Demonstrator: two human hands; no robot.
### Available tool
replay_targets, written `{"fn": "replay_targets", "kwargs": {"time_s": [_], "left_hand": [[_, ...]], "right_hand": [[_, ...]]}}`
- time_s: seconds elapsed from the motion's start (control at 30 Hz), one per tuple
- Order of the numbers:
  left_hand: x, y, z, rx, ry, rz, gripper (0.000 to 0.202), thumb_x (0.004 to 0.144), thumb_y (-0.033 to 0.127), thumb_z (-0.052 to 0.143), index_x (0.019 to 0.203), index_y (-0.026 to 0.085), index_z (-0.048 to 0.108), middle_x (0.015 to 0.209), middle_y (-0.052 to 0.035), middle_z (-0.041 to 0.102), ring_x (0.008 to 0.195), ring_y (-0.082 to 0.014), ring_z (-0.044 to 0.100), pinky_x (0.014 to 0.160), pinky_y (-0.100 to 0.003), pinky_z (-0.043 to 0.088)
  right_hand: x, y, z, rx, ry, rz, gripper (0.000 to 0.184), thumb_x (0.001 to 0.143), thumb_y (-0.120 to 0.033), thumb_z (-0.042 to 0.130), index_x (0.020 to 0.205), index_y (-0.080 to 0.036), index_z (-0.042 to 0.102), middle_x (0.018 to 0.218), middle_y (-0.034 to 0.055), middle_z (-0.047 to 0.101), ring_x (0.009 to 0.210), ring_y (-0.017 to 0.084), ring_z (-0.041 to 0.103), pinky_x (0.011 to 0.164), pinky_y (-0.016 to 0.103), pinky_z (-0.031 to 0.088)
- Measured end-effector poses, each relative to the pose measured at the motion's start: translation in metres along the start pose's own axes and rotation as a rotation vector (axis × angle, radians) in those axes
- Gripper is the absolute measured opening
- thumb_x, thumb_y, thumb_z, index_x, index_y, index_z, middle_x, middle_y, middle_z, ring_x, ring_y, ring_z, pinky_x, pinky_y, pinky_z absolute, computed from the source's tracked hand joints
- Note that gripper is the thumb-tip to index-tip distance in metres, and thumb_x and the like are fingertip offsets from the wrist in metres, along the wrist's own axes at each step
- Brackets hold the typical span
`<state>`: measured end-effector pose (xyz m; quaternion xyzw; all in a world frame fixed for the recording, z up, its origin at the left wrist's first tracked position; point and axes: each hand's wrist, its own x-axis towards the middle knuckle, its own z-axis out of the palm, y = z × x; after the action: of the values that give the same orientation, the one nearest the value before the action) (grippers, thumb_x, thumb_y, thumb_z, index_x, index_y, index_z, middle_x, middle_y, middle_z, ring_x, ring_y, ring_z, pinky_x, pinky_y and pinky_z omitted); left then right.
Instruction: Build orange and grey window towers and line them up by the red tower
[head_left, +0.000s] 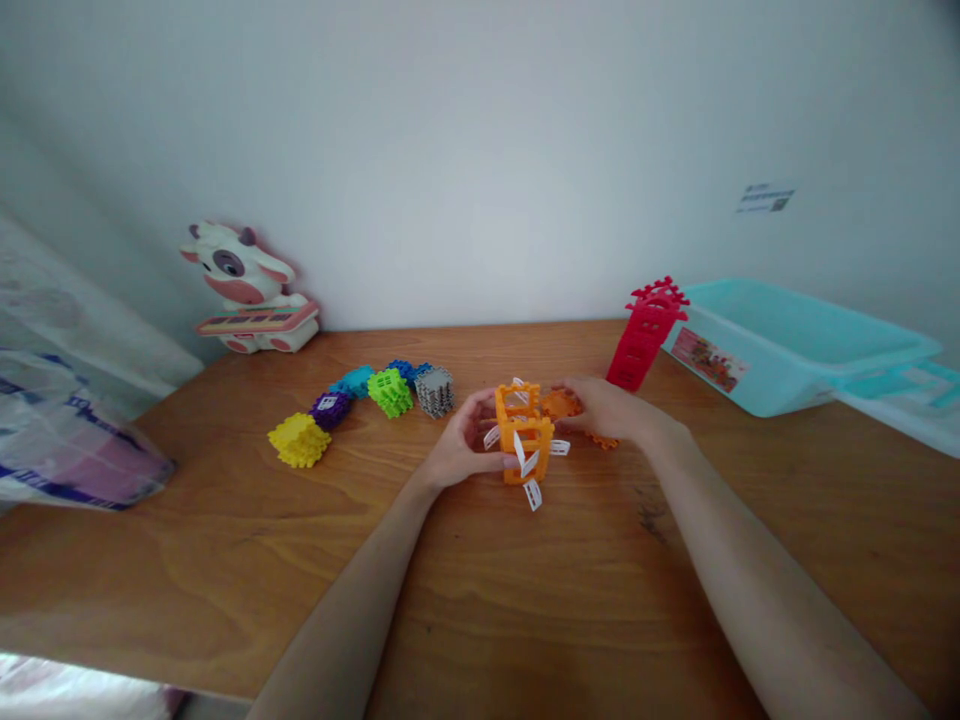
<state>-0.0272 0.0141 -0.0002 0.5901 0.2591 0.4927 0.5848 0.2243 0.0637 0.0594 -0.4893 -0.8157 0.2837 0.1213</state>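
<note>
My left hand [466, 446] grips the left side of an orange block structure [527, 436], its thumb across the front near the bottom. This open-framed box stands upright on the wooden table, with several small white window flaps [559, 448] sticking out of its sides. Just to the right, my right hand [597, 405] has its fingers closed on an orange toothed piece [561, 404] behind the box. Part of that piece is hidden by the fingers. More flat orange pieces [604, 441] lie on the table under my right hand.
A red block tower [643, 340] stands by a light-blue bin [750, 370] at the right. Yellow [300, 440], purple [330, 409], green [390, 392] and grey [435, 391] stacks sit left. A cow piano toy [251, 290] and plastic bag [82, 440] are farther left.
</note>
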Motion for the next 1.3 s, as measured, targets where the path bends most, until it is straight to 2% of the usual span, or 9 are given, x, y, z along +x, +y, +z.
{"fn": "replay_targets", "kwargs": {"time_s": [0.17, 0.33, 0.5, 0.67, 0.77, 0.87, 1.03, 1.17, 1.3], "left_hand": [[0.0, -0.007, -0.002, -0.039, 0.001, -0.022, 0.07, 0.058, 0.017, 0.092, 0.121, 0.025, 0.06, 0.126, -0.008, 0.065, 0.116, -0.0254, 0.063, 0.102, -0.041, 0.049], [0.001, -0.009, -0.003, -0.01, 0.034, -0.026, 0.064, 0.06, 0.021, 0.092, 0.116, 0.021, 0.062, 0.12, -0.0089, 0.067, 0.109, -0.0243, 0.066, 0.099, -0.04, 0.051], [0.001, -0.009, -0.003, -0.033, 0.035, -0.026, 0.06, 0.061, 0.021, 0.091, 0.114, 0.021, 0.063, 0.117, -0.0071, 0.069, 0.106, -0.0225, 0.066, 0.096, -0.037, 0.052], [0.003, -0.01, -0.004, -0.087, 0.051, -0.035, 0.059, 0.061, 0.022, 0.091, 0.112, 0.021, 0.063, 0.12, -0.0079, 0.069, 0.107, -0.0224, 0.067, 0.096, -0.036, 0.052], [0.003, -0.009, -0.005, -0.082, 0.061, -0.048, 0.057, 0.062, 0.025, 0.091, 0.111, 0.02, 0.064, 0.123, -0.0103, 0.068, 0.112, -0.0262, 0.065, 0.096, -0.038, 0.051], [0.003, -0.008, -0.006, -0.069, 0.095, -0.039, 0.054, 0.065, 0.029, 0.089, 0.112, 0.02, 0.066, 0.123, -0.0098, 0.069, 0.112, -0.0272, 0.065, 0.098, -0.038, 0.05], [0.003, -0.009, -0.008, -0.137, 0.162, -0.05, 0.043, 0.074, 0.036, 0.081, 0.112, 0.02, 0.07, 0.109, -0.0063, 0.073, 0.104, -0.0239, 0.066, 0.093, -0.035, 0.048], [0.004, -0.008, -0.007, -0.196, 0.189, -0.045, 0.039, 0.072, 0.033, 0.081, 0.107, 0.019, 0.072, 0.102, -0.0041, 0.074, 0.094, -0.0193, 0.065, 0.088, -0.03, 0.047], [0.005, -0.006, -0.005, -0.205, 0.199, -0.062, 0.04, 0.07, 0.034, 0.082, 0.106, 0.018, 0.072, 0.102, -0.0045, 0.074, 0.093, -0.0204, 0.065, 0.086, -0.03, 0.047]], "right_hand": [[-0.001, 0.003, -0.003, -0.021, 0.01, 0.043, 0.037, 0.079, -0.048, 0.074, 0.106, -0.023, 0.075, 0.104, 0.0092, 0.078, 0.097, 0.029, 0.073, 0.085, 0.033, 0.054], [-0.005, 0.013, -0.009, -0.084, 0.033, 0.115, 0.038, 0.084, -0.046, 0.069, 0.11, -0.019, 0.072, 0.11, 0.0129, 0.077, 0.098, 0.028, 0.073, 0.086, 0.033, 0.055], [-0.012, 0.024, -0.025, -0.123, 0.044, 0.147, 0.052, 0.08, -0.033, 0.073, 0.129, -0.016, 0.064, 0.127, 0.0152, 0.07, 0.112, 0.028, 0.068, 0.098, 0.035, 0.051], [-0.017, 0.026, -0.036, -0.251, 0.059, 0.142, 0.038, 0.08, -0.019, 0.066, 0.118, -0.018, 0.072, 0.12, 0.0118, 0.073, 0.106, 0.028, 0.07, 0.095, 0.037, 0.052], [-0.018, 0.023, -0.037, -0.267, 0.092, 0.148, 0.04, 0.081, -0.012, 0.062, 0.12, -0.017, 0.07, 0.116, 0.0114, 0.075, 0.101, 0.027, 0.071, 0.089, 0.035, 0.054], [-0.02, 0.014, -0.04, -0.225, 0.116, 0.164, 0.041, 0.083, -0.015, 0.063, 0.124, -0.015, 0.067, 0.111, 0.013, 0.076, 0.095, 0.026, 0.072, 0.082, 0.034, 0.056], [-0.026, -0.007, -0.046, -0.248, 0.123, 0.118, 0.019, 0.087, -0.023, 0.062, 0.101, -0.018, 0.073, 0.103, 0.0104, 0.077, 0.09, 0.025, 0.072, 0.079, 0.033, 0.054], [-0.028, -0.016, -0.046, -0.181, 0.164, 0.07, 0.017, 0.089, -0.025, 0.059, 0.101, -0.02, 0.069, 0.101, 0.009, 0.077, 0.087, 0.024, 0.072, 0.075, 0.031, 0.053], [-0.028, -0.018, -0.045, -0.167, 0.162, 0.04, 0.015, 0.09, -0.022, 0.056, 0.101, -0.02, 0.066, 0.099, 0.0082, 0.076, 0.085, 0.021, 0.071, 0.073, 0.029, 0.053]]}}
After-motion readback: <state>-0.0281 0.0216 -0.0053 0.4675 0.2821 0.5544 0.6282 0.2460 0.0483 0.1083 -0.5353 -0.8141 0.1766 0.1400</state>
